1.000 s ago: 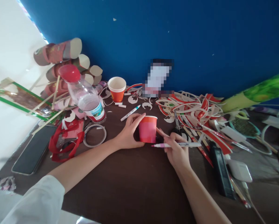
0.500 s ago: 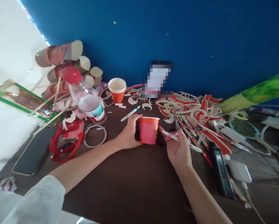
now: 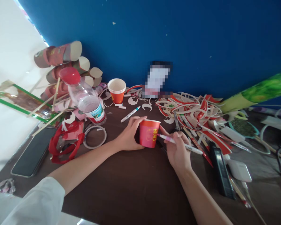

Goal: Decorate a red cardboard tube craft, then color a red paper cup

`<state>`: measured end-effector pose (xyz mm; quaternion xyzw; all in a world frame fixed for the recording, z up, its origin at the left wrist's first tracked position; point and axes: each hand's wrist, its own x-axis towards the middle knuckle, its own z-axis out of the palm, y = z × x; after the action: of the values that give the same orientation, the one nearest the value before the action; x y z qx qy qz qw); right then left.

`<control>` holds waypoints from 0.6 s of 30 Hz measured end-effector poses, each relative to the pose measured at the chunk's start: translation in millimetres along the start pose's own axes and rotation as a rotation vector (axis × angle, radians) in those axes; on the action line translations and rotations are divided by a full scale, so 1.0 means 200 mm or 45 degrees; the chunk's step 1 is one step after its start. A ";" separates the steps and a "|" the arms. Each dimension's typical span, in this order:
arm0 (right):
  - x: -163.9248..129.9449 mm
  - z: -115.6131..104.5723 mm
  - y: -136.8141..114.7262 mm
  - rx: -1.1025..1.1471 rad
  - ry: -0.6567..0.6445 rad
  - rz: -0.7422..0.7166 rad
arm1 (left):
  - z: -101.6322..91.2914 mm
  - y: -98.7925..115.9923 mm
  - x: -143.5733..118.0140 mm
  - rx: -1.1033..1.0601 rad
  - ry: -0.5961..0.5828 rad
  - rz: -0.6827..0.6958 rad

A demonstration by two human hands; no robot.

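Note:
A red paper cup (image 3: pixel 149 133) with pink paint on its side and a yellow print stands upright on the dark brown table (image 3: pixel 131 187). My left hand (image 3: pixel 129 135) wraps around the cup's left side. My right hand (image 3: pixel 178 150) holds a pink-tipped white marker (image 3: pixel 178 143), whose tip touches the cup's right side near the yellow print.
A red-capped plastic bottle (image 3: pixel 85 98), an orange paper cup stack (image 3: pixel 117 90), a teal-tipped marker (image 3: pixel 130 113) and rolled tubes (image 3: pixel 60 54) lie behind. A phone (image 3: pixel 33 151) and red strap (image 3: pixel 65 139) are at left. Cut paper strips (image 3: pixel 194 111), a black device (image 3: pixel 221 170) and a green roll (image 3: pixel 258 92) fill the right.
My right hand swung the marker from lying flat in front of the cup to pointing its tip at the cup's right side. The left hand turned the cup, so the yellow print shows.

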<state>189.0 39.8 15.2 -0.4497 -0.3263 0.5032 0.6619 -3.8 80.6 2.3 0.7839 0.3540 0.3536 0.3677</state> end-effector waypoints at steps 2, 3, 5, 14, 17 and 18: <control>0.00 0.00 0.00 0.009 0.030 0.007 | 0.00 0.00 0.00 -0.024 -0.034 0.006; 0.00 0.00 0.00 0.011 0.032 0.006 | -0.01 0.00 0.00 -0.036 -0.039 0.015; 0.00 0.00 0.00 0.008 0.031 -0.014 | -0.01 0.01 0.01 -0.045 -0.037 0.042; 0.00 0.00 0.00 -0.043 0.068 -0.055 | 0.01 -0.01 0.00 -0.054 0.005 0.145; 0.00 0.01 -0.01 -0.043 0.078 -0.053 | 0.01 -0.01 0.00 -0.055 0.027 0.182; 0.00 0.01 -0.01 -0.040 0.087 -0.052 | 0.01 -0.01 0.00 -0.053 0.026 0.190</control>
<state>187.8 39.7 17.4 -0.4702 -0.3206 0.4688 0.6756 -2.8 81.1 -0.2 0.7965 0.2910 0.3954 0.3530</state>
